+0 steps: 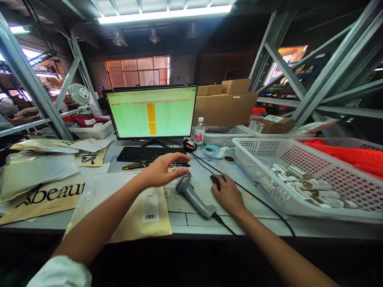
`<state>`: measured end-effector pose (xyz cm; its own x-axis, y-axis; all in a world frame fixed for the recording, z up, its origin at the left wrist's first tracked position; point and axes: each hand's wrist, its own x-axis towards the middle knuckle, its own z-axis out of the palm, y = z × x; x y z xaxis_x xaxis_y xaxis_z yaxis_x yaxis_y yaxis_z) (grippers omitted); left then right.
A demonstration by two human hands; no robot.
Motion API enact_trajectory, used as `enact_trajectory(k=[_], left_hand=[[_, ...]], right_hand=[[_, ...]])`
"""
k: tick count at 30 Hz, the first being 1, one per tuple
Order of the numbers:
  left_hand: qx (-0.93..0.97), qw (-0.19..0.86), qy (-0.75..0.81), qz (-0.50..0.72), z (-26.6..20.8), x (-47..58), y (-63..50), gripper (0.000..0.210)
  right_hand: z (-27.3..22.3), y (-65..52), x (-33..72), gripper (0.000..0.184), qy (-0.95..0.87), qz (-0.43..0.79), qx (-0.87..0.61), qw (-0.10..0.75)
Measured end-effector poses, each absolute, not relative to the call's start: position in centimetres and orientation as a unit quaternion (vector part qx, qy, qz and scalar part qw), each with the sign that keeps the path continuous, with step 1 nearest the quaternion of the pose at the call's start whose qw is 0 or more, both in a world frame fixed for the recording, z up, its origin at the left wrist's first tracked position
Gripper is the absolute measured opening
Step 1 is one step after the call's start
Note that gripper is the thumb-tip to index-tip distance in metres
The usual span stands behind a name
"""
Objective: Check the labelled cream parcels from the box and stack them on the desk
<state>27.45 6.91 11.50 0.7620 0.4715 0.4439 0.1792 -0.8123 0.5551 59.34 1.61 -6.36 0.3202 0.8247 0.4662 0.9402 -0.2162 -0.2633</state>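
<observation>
Here the mouse (pixel 216 182), at two o'clock from the scanner (pixel 196 197), is cupped by the curved fingers of the right hand (pixel 229 195), clicking seemingly the step under way, while those of the left hand (pixel 163 169), parted and empty, would need lowering for any scanner grip.

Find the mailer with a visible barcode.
The pale yellow mailer nearest the left hand, beside the grey scanner: its barcode faces up; none shows on the pile of mailers farther left.
</observation>
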Motion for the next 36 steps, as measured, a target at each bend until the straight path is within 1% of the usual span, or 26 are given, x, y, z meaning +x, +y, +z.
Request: enact_trajectory(k=[1, 2, 3, 5, 8, 13, 18, 21, 23, 25, 27, 30, 32, 34, 36], left_hand=[[0.926, 0.146, 0.267, 0.222, 9.9, 28.6, 9.8, 0.042], [0.926, 0.116, 0.305, 0.191, 8.2, 29.6, 12.5, 0.036], [0.926, 0.098, 0.323, 0.171, 6.6, 30.5, 14.8, 0.035], [0.928, 0.075, 0.338, 0.138, 3.9, 31.8, 18.2, 0.032], [0.937, 0.048, 0.333, 0.094, 2.0, 33.2, 21.0, 0.023], [0.945, 0.026, 0.321, 0.047, 1.5, 35.3, 22.6, 0.032], [0.947, 0.032, 0.319, 0.030, 2.2, 36.6, 22.6, 0.032], [0.944, 0.032, 0.322, 0.066, 4.6, 34.2, 22.2, 0.031], [0.932, 0.040, 0.351, 0.086, 6.4, 30.2, 21.9, 0.035], [0.909, 0.065, 0.405, 0.073, 7.7, 24.8, 21.5, 0.042], [0.878, 0.104, 0.466, 0.027, 8.2, 18.9, 20.8, 0.054], [0.839, 0.162, 0.519, -0.027, 7.4, 12.0, 19.0, 0.076], [0.829, 0.188, 0.525, -0.035, 6.6, 9.6, 17.7, 0.082], [0.831, 0.213, 0.513, -0.036, 6.1, 8.7, 16.4, 0.073], [0.836, 0.241, 0.491, -0.038, 6.3, 8.4, 14.9, 0.053]], right_hand=[[-6.2, 1.6, 59.3, 0.047, -0.572, -0.109, -0.774, 0.248], [-6.1, 1.5, 59.2, 0.047, -0.572, -0.106, -0.777, 0.242], [-6.0, 1.5, 59.1, 0.047, -0.573, -0.104, -0.778, 0.236], [-5.7, 1.4, 59.0, 0.047, -0.574, -0.101, -0.780, 0.226], [-5.4, 1.2, 58.9, 0.047, -0.575, -0.097, -0.783, 0.217], [-5.3, 1.1, 58.9, 0.048, -0.568, -0.088, -0.790, 0.212], [-5.5, 1.1, 58.9, 0.047, -0.570, -0.097, -0.789, 0.207], [-5.7, 1.1, 59.0, 0.046, -0.572, -0.109, -0.786, 0.206], [-5.7, 1.1, 59.1, 0.045, -0.571, -0.114, -0.787, 0.207], [-5.7, 1.1, 59.1, 0.045, -0.570, -0.114, -0.787, 0.208], [-5.7, 1.3, 59.0, 0.045, -0.570, -0.111, -0.787, 0.209], [-5.7, 1.7, 58.9, 0.046, -0.571, -0.107, -0.786, 0.212], [-5.7, 1.8, 59.0, 0.045, -0.568, -0.109, -0.787, 0.215], [-5.7, 1.6, 59.5, 0.044, -0.563, -0.114, -0.790, 0.216], [-5.5, 0.9, 60.0, 0.042, -0.559, -0.123, -0.791, 0.215]])
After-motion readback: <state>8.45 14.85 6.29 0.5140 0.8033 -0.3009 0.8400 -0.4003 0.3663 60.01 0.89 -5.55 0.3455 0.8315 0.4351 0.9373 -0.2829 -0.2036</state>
